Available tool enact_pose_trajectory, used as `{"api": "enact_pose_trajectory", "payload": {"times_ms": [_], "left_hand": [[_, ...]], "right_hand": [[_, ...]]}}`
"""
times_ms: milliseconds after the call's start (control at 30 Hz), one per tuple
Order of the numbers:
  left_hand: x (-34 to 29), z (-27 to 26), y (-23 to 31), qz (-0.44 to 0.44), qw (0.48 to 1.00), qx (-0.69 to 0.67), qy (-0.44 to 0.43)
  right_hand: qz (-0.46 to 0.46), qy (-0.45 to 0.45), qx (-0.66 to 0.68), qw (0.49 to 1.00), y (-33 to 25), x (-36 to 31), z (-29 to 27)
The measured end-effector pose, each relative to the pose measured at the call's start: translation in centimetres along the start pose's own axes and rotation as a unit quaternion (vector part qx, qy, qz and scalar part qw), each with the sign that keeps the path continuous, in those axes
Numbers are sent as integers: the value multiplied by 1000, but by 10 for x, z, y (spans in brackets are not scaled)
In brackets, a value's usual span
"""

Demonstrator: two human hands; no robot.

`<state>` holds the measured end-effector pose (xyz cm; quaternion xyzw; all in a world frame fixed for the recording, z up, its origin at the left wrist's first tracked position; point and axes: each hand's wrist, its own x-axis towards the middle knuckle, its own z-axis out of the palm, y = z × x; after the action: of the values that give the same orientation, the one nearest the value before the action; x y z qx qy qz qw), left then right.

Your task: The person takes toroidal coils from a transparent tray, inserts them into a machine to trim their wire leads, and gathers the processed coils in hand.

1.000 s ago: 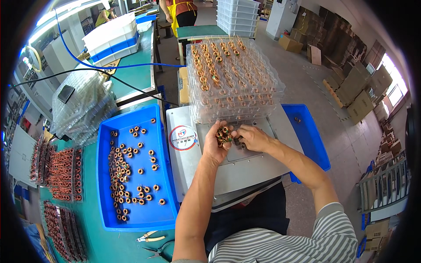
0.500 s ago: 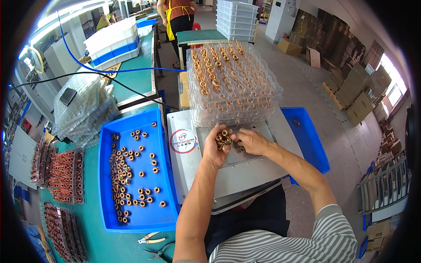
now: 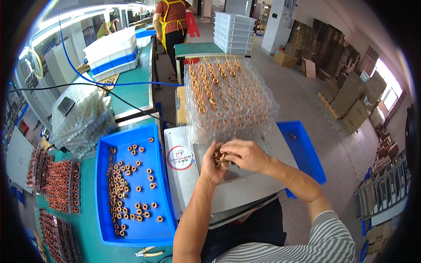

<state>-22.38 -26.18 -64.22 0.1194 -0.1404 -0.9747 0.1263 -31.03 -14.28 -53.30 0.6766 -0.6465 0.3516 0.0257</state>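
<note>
Cupped over a grey metal machine top [image 3: 206, 204], my left hand [image 3: 212, 168] holds several small toroidal coils [image 3: 217, 154] wound with copper wire. My right hand [image 3: 247, 155] is bent over them, its fingers closed in a pinch on a coil at the edge of the bunch; the fingers partly hide it. Just beyond both hands rises a stack of clear plastic trays [image 3: 232, 125]. Rows of copper coils [image 3: 201, 90] with upright wire ends fill the left part of the top tray.
To the left, a blue tray [image 3: 131, 232] holds many loose coils. Another blue tray [image 3: 302, 149] lies right of the machine. Pliers [image 3: 149, 253] rest on the green table [image 3: 87, 223], near racks of red coils [image 3: 61, 186]. A person in a yellow apron [image 3: 169, 22] stands beyond.
My right hand has moved left onto the coils in my left hand and covers more of them. The view has tilted, so the surroundings sit lower.
</note>
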Motion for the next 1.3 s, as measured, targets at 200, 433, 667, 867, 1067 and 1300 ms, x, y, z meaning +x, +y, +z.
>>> {"api": "enact_pose_trajectory", "payload": {"times_ms": [200, 433, 667, 867, 1067, 1300], "left_hand": [[-3, 4, 5, -3, 1000, -4, -5], [7, 12, 4, -21, 1000, -6, 3], [7, 16, 7, -22, 999, -7, 26], [5, 13, 6, -19, 999, 3, 33], [2, 8, 8, -11, 1000, 5, 25], [8, 8, 2, -11, 1000, 16, 13]], "right_hand": [[115, 166, -90, 975, 43, 97, -74], [340, 115, -242, 901, 189, 202, -117], [347, 93, -207, 910, 210, 217, -110], [274, 151, -47, 949, 144, 180, -122], [163, -13, 15, 987, 45, 82, -110], [139, -163, -33, 976, 47, -22, -55]]}}
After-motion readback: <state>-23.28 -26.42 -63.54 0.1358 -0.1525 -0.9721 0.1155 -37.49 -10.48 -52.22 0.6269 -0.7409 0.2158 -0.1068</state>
